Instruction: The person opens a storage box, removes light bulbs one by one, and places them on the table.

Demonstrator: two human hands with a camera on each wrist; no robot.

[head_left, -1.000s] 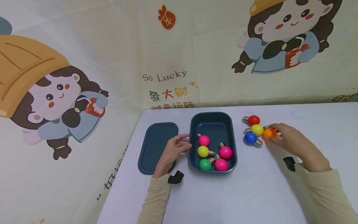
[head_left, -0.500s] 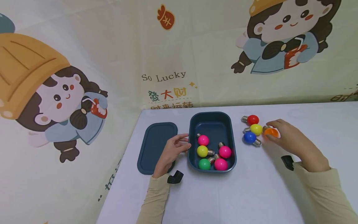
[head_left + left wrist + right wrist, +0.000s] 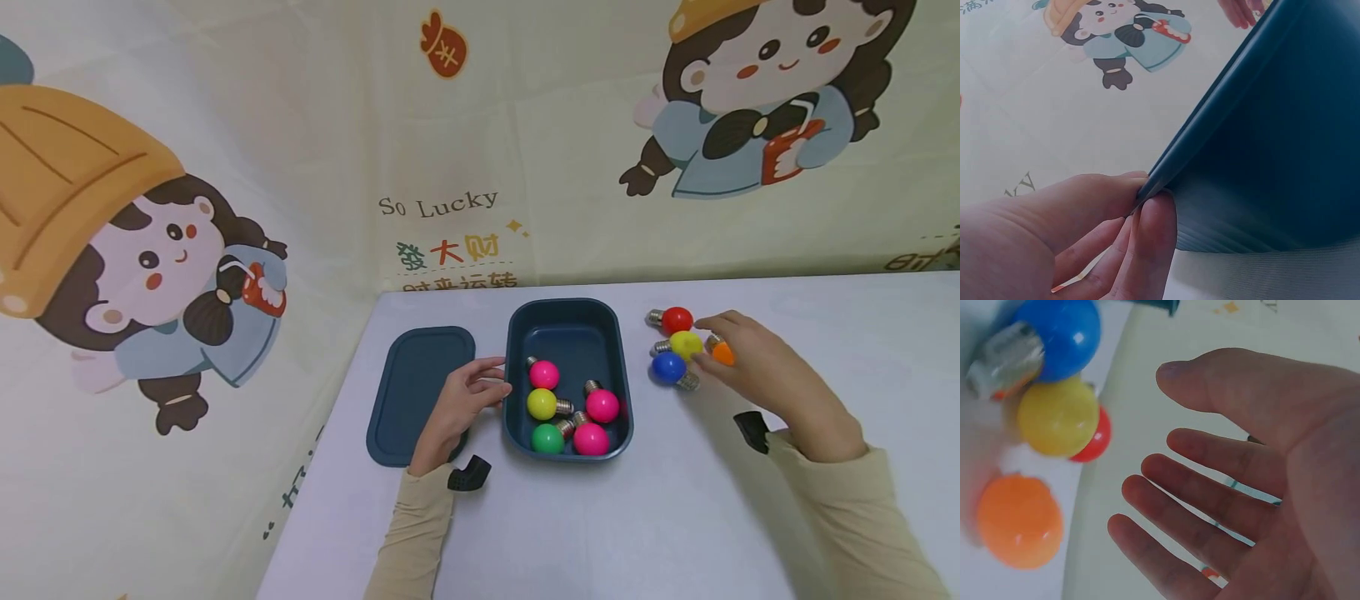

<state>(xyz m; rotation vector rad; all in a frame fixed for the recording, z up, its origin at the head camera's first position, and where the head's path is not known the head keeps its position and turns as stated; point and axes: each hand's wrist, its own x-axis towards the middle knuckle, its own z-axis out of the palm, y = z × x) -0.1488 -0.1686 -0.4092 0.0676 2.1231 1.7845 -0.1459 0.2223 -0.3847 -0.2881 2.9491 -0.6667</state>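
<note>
My left hand (image 3: 463, 410) pinches the rim of a dark blue plastic box (image 3: 568, 315) between thumb and fingers, seen closely in the left wrist view. Inside the box lie several coloured light bulbs, among them a yellow one (image 3: 542, 404) and a green one (image 3: 547, 439). My right hand (image 3: 765, 371) hovers over loose bulbs on the table, its fingers extended and nothing held in the right wrist view. Nearest to it are a yellow bulb (image 3: 1058, 417), a blue bulb (image 3: 1066, 339) and an orange bulb (image 3: 1019, 522). The red bulb (image 3: 677, 320) lies just behind the yellow one.
A dark blue lid (image 3: 420, 392) lies flat left of the box, partly behind my left hand. The white table (image 3: 585, 533) meets a printed cloth backdrop (image 3: 570, 225) at its far edge.
My right hand has left the orange bulb and moved left over the yellow and blue bulbs. The orange bulb stays on the table. My left hand keeps its place at the box rim.
</note>
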